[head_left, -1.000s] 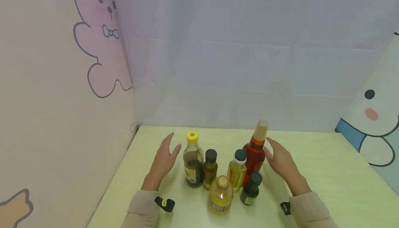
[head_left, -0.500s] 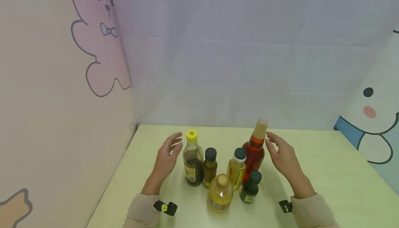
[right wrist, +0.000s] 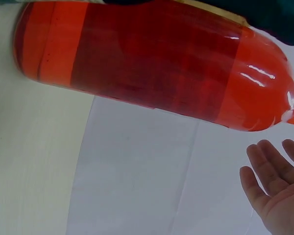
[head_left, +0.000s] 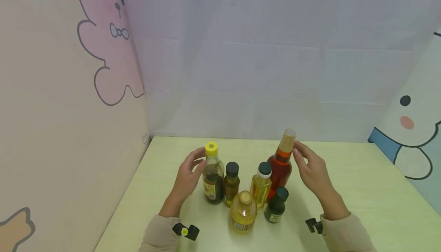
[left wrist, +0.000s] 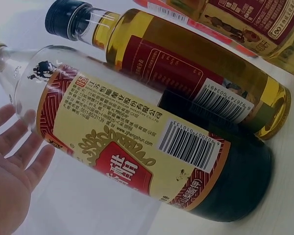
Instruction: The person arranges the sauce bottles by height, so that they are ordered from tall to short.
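A vinegar bottle [head_left: 213,185] with a yellow cap stands at the left of a group of bottles. My left hand [head_left: 187,175] is beside its neck, fingers spread and slightly bent; in the left wrist view the fingers [left wrist: 24,152] lie right at the bottle's shoulder. At the group's back right rises a tall bottle of red liquid [head_left: 280,169] with a tan neck wrap. Close by that neck is my right hand [head_left: 315,171], fingers loosely bent, with a gap below the bottle's shoulder showing in the right wrist view.
Between the two stand a dark-capped oil bottle [head_left: 231,187], a round yellow bottle [head_left: 243,215], a green-capped bottle of yellow liquid [head_left: 261,189] and a small dark green bottle [head_left: 275,208]. The pale table [head_left: 138,206] meets a white curtain [head_left: 234,91] behind.
My left hand has moved right, up to the vinegar bottle's neck, its fingers bending. My right hand has risen slightly beside the red bottle's neck. The bottles stand where they were.
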Demonstrator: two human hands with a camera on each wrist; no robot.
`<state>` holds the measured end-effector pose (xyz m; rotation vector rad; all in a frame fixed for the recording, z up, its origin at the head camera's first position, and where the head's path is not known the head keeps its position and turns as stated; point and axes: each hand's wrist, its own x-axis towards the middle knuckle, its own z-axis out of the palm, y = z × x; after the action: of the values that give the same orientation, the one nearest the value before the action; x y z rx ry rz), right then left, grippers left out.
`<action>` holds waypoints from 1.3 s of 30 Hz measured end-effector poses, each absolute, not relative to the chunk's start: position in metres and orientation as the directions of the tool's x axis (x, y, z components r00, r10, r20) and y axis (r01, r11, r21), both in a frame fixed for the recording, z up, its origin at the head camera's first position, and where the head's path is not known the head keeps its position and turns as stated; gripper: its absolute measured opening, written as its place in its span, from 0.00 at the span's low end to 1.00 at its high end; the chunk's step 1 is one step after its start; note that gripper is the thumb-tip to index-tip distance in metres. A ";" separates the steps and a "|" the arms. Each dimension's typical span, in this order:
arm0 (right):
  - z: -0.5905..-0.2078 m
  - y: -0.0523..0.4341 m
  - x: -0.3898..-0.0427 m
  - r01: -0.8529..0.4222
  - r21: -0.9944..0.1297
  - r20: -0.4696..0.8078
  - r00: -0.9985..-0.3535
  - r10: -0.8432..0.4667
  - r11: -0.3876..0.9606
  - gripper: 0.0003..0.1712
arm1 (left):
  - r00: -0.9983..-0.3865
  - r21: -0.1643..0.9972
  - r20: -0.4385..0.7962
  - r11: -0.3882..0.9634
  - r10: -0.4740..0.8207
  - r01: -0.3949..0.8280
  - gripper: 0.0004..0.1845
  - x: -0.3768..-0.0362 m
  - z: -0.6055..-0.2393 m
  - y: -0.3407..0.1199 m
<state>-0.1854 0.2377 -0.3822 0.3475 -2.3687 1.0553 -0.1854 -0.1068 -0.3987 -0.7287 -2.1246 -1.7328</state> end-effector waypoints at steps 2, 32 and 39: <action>-0.380 0.235 -0.184 -0.431 -0.632 0.554 -0.833 -0.014 0.644 0.19 | -0.818 0.811 0.541 0.136 0.196 0.569 0.19 -0.186 -0.399 -0.106; -0.371 0.215 -0.180 -0.457 -0.713 0.548 -0.836 0.017 0.532 0.22 | -0.794 0.787 0.598 0.108 0.108 0.608 0.17 -0.181 -0.387 -0.087; -0.370 0.212 -0.182 -0.496 -0.758 0.557 -0.830 0.025 0.423 0.24 | -0.800 0.794 0.596 0.098 0.073 0.600 0.16 -0.182 -0.388 -0.084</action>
<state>-0.1818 0.2117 -0.3698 0.3974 -2.1894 1.4055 -0.1824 -0.0842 -0.3879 -0.6590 -1.9762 -1.7474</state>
